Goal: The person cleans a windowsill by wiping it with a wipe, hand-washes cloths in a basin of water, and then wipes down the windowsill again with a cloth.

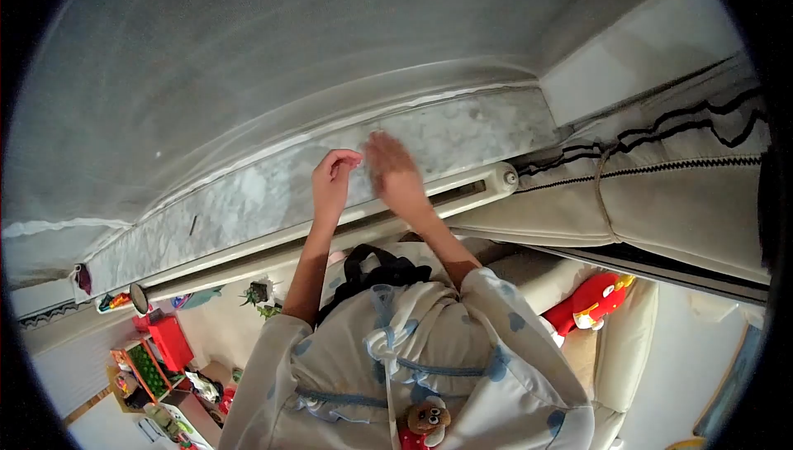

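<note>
Lying far left on the long grey-and-white marble sill (248,176): thin dark sliver (193,225), axis roughly crosswise to the sill's length. It's well apart from both hands, on the left side; left hand is the nearer one. Sill itself runs diagonally, near-left to far-right, beyond the long cream rail with a dark slot (496,179); the two run roughly parallel.

Next along, left hand (333,173): above the sill by the view, forearm crossing the rail. Fingers curled in toward the thumb, tips pointing right at the other hand. Can't tell if they pinch anything, or whether the hand touches marble.

Then right hand (391,171): just beside the left, small gap between them. Motion-blurred, back of hand up, fingers extended and pointing to the sill's far edge. No object visible in it; marble contact not readable.

Right of that: rail's rounded end, then beige curtain with black ruffled trim (686,190), well apart from both hands. Red plush toy (588,301) sits nearer the body, below the curtain in view.
</note>
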A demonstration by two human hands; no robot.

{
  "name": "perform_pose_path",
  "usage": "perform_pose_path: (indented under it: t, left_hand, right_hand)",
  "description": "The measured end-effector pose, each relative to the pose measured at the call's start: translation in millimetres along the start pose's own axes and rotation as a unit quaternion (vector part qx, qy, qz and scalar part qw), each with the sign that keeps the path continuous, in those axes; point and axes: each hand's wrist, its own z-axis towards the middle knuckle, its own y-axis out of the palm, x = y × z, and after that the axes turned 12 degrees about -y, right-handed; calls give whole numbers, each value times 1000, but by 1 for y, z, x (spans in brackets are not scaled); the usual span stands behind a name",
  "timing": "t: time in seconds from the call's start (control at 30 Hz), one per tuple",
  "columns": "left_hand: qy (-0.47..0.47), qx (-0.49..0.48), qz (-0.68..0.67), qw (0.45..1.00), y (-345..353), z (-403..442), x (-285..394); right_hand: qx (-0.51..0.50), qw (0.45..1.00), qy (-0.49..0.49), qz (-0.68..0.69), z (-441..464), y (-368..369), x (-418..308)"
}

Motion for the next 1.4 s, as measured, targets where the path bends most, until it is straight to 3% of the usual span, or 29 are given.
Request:
perform_pose_path:
  t: [0.07, 0.13, 0.23, 0.3, 0.37, 0.43, 0.53, 0.6, 0.7, 0.73, 0.93, 1.27, 1.4]
  left_hand:
    - [1, -28, 10, 1000, 6, -2, 5]
    - [-7, -46, 11, 999, 12, -4, 6]
    - [-15, -72, 28, 997, 16, -8, 12]
    - [-18, -81, 43, 996, 19, -11, 12]
    - [-29, -96, 15, 995, 24, -12, 7]
    - [-29, -103, 16, 994, 30, -14, 6]
    - [-34, -124, 16, 992, 40, -11, 4]
    - [-41, -138, 10, 990, 48, -9, 4]
    - [-34, -153, 6, 988, 55, -8, 7]
    - [-38, -155, 17, 987, 56, -10, 10]
    - [-54, -172, 1, 984, 64, -18, -3]
    - [-52, -182, 6, 982, 62, -22, 2]
    - [-47, -180, 24, 982, 64, -21, 2]
  right_hand:
    - [-15, 996, 56, -65, -24, -19, 37]
    - [-38, 965, 92, -241, -49, -47, 89]
    - [-33, 920, 255, -297, -80, -88, 165]
    - [-13, 908, 286, -306, -68, -102, 173]
    - [-163, 847, 245, -443, -53, -92, 191]
    - [-106, 866, 281, -400, -39, -62, 184]
    - [-25, 906, 247, -342, -34, -54, 134]
    - [-17, 960, 147, -237, -46, -58, 114]
    - [-34, 940, 202, -273, -72, -82, 150]
    - [17, 924, 228, -307, -78, -88, 168]
    - [-3, 884, 308, -351, -51, -103, 222]
    - [-19, 921, 274, -276, -39, -80, 188]
    - [31, 941, 233, -243, -40, -71, 175]
